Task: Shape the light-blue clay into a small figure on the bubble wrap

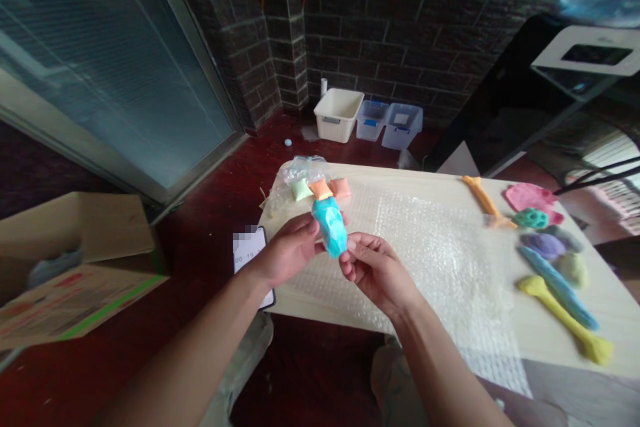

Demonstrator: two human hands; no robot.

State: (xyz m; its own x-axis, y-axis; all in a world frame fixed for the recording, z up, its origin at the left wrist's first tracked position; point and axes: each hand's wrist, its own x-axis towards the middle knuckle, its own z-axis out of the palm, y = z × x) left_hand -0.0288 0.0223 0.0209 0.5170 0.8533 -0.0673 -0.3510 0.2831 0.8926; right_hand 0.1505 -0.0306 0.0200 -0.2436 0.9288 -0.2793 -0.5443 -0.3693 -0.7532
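Note:
A bright blue packet of what looks like soft modelling clay (330,227), in shiny clear wrap, is held tilted above the near left part of the table. My left hand (290,247) is closed around its left side, fingers passing behind it. With thumb and fingertips, my right hand (373,265) pinches the packet's lower right end. Just beyond it on the table lie a pale green packet (301,190), an orange packet (320,189) and a salmon packet (341,187). Behind these is a crumpled clear plastic bag (303,170).
Bubble wrap (435,260) covers the middle of the table (425,180). Several coloured clay shapes, including a yellow bone-like piece (565,320), sit at the right. A phone (267,299) lies at the left edge. An open cardboard box (115,230) and plastic bins (340,117) stand on the floor.

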